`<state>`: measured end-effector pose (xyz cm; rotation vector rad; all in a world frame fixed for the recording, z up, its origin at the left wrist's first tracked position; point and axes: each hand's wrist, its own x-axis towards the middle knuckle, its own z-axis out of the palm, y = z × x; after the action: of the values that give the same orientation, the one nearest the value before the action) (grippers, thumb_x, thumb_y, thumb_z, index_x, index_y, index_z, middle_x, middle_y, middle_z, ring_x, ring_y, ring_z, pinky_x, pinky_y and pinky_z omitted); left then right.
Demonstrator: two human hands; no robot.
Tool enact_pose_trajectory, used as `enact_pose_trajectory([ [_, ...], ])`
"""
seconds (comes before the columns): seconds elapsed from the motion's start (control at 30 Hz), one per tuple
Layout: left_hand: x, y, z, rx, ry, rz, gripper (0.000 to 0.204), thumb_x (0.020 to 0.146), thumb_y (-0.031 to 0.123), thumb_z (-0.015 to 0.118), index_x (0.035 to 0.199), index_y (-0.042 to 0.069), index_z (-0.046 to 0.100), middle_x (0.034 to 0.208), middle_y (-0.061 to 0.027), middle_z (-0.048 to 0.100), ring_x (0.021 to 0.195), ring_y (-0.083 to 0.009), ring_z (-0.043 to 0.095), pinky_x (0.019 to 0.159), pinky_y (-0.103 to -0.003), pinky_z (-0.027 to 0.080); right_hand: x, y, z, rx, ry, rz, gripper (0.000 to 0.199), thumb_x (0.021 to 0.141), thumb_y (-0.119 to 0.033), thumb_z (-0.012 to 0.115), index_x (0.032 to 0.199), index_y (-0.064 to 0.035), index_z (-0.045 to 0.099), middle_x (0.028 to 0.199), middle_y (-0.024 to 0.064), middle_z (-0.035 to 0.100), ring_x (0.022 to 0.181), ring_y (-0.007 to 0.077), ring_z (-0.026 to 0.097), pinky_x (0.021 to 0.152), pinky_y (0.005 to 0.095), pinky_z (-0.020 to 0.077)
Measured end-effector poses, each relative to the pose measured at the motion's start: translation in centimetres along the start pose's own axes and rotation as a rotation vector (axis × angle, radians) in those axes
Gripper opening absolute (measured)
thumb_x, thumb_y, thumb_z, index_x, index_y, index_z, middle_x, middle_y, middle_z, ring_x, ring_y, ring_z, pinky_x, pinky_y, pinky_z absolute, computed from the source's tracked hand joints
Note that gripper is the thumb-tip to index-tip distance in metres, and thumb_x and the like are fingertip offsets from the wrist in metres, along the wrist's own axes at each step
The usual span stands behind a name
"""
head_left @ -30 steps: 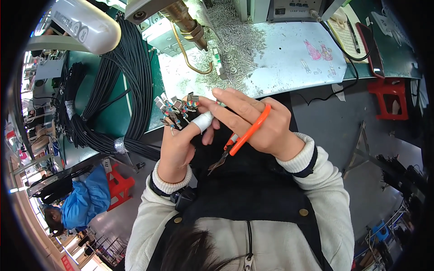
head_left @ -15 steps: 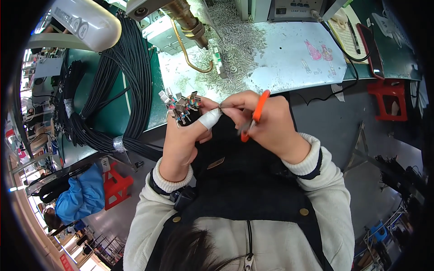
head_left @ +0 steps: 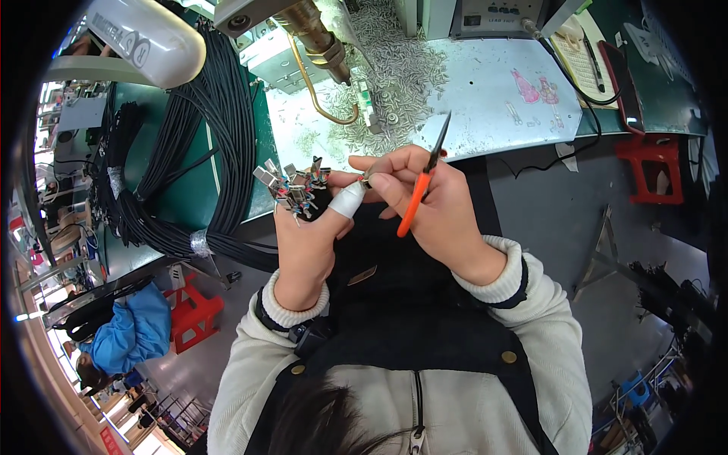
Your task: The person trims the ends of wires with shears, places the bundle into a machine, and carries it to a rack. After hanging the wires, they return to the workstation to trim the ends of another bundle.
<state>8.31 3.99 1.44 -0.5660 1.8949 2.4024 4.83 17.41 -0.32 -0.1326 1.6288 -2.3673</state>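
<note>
My left hand [head_left: 311,235], its thumb wrapped in white tape, is closed around a bunch of small metal cable connectors [head_left: 292,186] with coloured wire ends. These fan out above the fist. At my left thumb tip a small metal connector [head_left: 366,183] is pinched, and the fingertips of my right hand [head_left: 436,205] meet it there. Orange-handled scissors [head_left: 415,201] rest across my right hand, their dark pointed blade angled up and away. What the curled right fingers do underneath is partly hidden.
Beyond my hands stands a press machine [head_left: 326,53] with a bent copper tube. Many small metal pieces [head_left: 409,83] are heaped on its pale plate [head_left: 485,98]. Black cable coils [head_left: 220,136] lie at left. Red stools [head_left: 193,315] stand on both sides.
The scissors have swung in my right hand, so the blade now points up and away. My right hand has shifted slightly left. The left hand's connector bunch has tilted a little left.
</note>
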Motion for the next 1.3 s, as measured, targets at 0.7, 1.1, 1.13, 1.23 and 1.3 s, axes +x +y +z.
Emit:
enact_pose_trajectory([
  [0.7, 5.5, 0.7, -0.3, -0.208, -0.187, -0.195, 0.010, 0.078, 0.005, 0.057, 0.087, 0.001, 0.054, 0.059, 0.0014, 0.043, 0.043, -0.0052, 0.033, 0.039, -0.020, 0.026, 0.6, -0.1, -1.9, -0.588, -0.081, 0.062, 0.026, 0.081, -0.022, 0.058, 0.071, 0.0003, 0.050, 0.049, 0.0032, 0.048, 0.038, 0.0089, 0.043, 0.038, 0.0254, 0.0372],
  [1.1, 8.5, 1.1, -0.4, -0.169, -0.186, -0.209, 0.022, 0.077, 0.012, 0.059, 0.094, 0.001, 0.049, 0.061, 0.0009, 0.041, 0.042, -0.0035, 0.030, 0.038, -0.019, 0.024, 7.2, -1.1, -1.5, -0.207, -0.009, 0.208, 0.022, 0.083, -0.018, 0.056, 0.084, 0.0016, 0.047, 0.050, -0.0010, 0.042, 0.037, 0.0057, 0.038, 0.036, 0.0214, 0.0345],
  [1.13, 8.6, 1.1, -0.7, -0.187, -0.199, -0.222, 0.020, 0.078, 0.011, 0.059, 0.093, 0.001, 0.049, 0.062, 0.0004, 0.042, 0.042, -0.0038, 0.030, 0.039, -0.019, 0.025, 7.1, -0.9, -1.5, -0.221, -0.014, 0.185, 0.021, 0.083, -0.018, 0.056, 0.084, 0.0015, 0.047, 0.050, -0.0010, 0.042, 0.037, 0.0057, 0.038, 0.036, 0.0217, 0.0337],
  [1.23, 8.7, 1.0, -0.9, -0.209, -0.230, -0.230, 0.020, 0.078, 0.010, 0.059, 0.092, 0.001, 0.048, 0.063, -0.0002, 0.044, 0.043, -0.0040, 0.031, 0.039, -0.019, 0.026, 7.0, -0.3, -1.6, -0.248, -0.017, 0.138, 0.020, 0.083, -0.016, 0.056, 0.085, 0.0013, 0.047, 0.050, -0.0010, 0.041, 0.037, 0.0056, 0.037, 0.036, 0.0221, 0.0321],
  [1.3, 8.7, 1.0, -0.9, -0.224, -0.259, -0.214, 0.022, 0.077, 0.010, 0.060, 0.093, 0.001, 0.048, 0.063, -0.0005, 0.044, 0.043, -0.0039, 0.031, 0.039, -0.019, 0.027, 7.0, 0.2, -1.8, -0.281, -0.007, 0.100, 0.018, 0.083, -0.015, 0.055, 0.085, 0.0008, 0.047, 0.049, -0.0012, 0.040, 0.037, 0.0057, 0.036, 0.036, 0.0226, 0.0305],
])
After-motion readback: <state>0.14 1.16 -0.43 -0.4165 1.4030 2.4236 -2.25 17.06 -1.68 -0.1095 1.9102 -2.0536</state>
